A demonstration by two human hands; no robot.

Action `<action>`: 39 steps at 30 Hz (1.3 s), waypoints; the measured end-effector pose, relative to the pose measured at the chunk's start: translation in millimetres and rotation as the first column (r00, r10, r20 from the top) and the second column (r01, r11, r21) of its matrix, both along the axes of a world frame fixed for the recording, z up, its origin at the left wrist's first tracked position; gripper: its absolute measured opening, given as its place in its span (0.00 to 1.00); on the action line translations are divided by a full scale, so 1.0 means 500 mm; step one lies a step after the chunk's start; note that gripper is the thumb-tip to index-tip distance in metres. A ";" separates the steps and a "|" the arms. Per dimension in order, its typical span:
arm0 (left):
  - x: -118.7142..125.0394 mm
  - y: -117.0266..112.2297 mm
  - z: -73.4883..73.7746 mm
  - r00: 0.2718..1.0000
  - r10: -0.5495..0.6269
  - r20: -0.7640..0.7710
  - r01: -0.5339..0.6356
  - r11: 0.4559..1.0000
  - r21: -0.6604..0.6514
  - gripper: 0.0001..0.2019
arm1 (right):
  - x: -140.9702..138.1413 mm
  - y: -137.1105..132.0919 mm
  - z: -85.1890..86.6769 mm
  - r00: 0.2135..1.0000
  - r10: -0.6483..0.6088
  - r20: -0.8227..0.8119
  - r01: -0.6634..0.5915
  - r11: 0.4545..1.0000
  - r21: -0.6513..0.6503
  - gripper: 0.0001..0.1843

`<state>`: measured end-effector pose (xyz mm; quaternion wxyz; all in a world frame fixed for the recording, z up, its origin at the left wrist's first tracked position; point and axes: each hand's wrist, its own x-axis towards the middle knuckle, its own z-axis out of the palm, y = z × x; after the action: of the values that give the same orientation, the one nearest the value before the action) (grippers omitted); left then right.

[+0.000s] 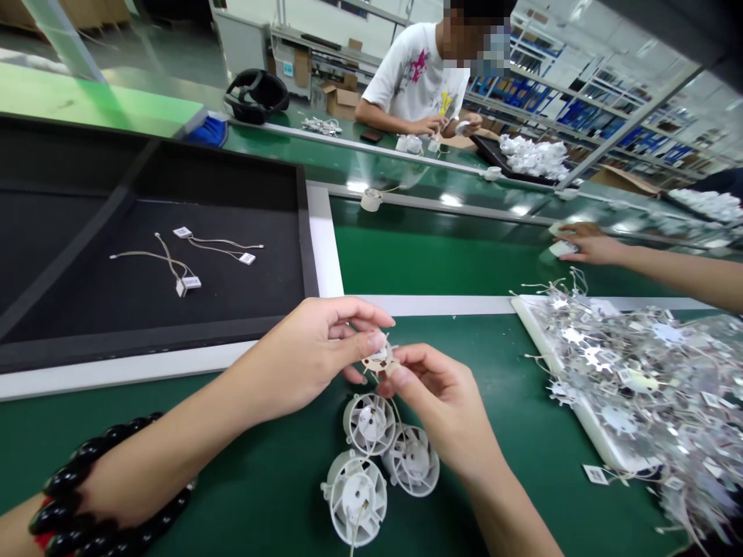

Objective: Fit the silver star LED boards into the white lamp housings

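My left hand (325,344), fingers bent, pinches the upper side of a small cream-coloured disc-shaped plate (378,360) with prongs and thin wires. My right hand (438,398) grips the lower right edge of that same plate between thumb and forefinger. Below them, three round white fan housings stand close together on the green bench: an upper one (369,424), a right one (412,460) and a lower one (355,497). A thin wire hangs from my fingers toward the housings. Parts of the plate are covered by my fingertips.
At right, a white tray (580,394) is heaped with wired star-shaped plates. A black tray (232,309) at left holds several labelled wires. Another person's hand (586,244) holds white parts over the green belt (429,251), where a white housing (371,199) sits. Opposite sits a co-worker (412,85).
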<state>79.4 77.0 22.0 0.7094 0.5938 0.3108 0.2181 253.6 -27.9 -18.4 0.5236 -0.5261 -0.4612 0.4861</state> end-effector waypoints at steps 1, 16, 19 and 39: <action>0.000 -0.001 -0.002 1.000 0.002 0.015 -0.003 1.000 0.019 0.08 | -0.002 -0.002 0.001 1.000 0.005 0.005 -0.005 1.000 0.002 0.05; -0.007 0.006 0.002 0.997 -0.072 -0.002 0.071 0.985 -0.157 0.11 | -0.013 -0.005 0.003 0.923 -0.235 0.306 0.114 0.924 0.366 0.07; -0.009 0.007 0.005 0.996 -0.075 0.043 0.084 0.964 -0.252 0.15 | -0.011 -0.008 0.007 0.933 -0.183 0.308 0.061 0.928 0.367 0.10; -0.006 0.003 0.012 0.993 -0.070 0.094 0.098 0.934 -0.343 0.19 | -0.011 -0.024 -0.017 0.904 -0.263 0.337 0.150 0.933 0.327 0.21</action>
<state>76.6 78.3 28.1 0.8236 0.4628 0.2899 0.1530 247.8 -40.0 -27.1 0.5468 -0.5722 -0.5606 0.2437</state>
